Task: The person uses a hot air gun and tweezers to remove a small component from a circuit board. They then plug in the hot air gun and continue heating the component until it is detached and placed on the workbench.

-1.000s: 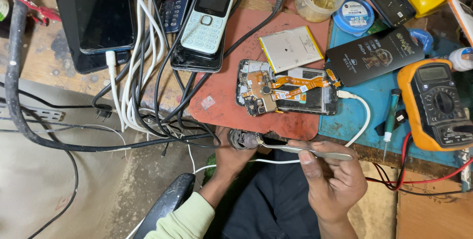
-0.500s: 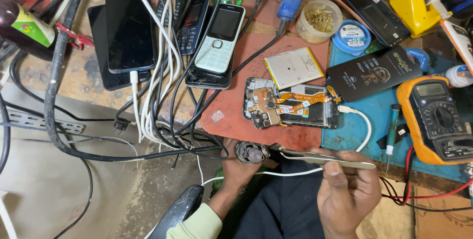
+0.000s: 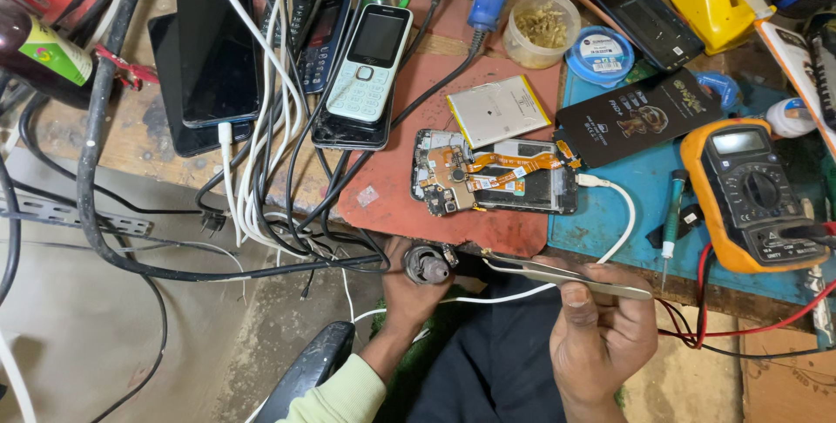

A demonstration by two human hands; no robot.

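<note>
While opened phone (image 3: 495,182) lies bare on red mat (image 3: 409,162), slim metal tweezers (image 3: 566,272) are pinched by right hand (image 3: 601,336); small round grey part (image 3: 427,264) is gripped by left hand (image 3: 409,288).

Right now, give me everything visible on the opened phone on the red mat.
The opened phone lies flat, back cover off and insides up, lengthwise across the lower part of the red mat. An orange flex ribbon runs along its middle over a dark frame; small board parts and a round piece sit at its left end. A white cable plugs into its right end. A pale flat battery rests against its upper edge, and a black packet touches its upper right corner. Neither hand touches it.
</note>
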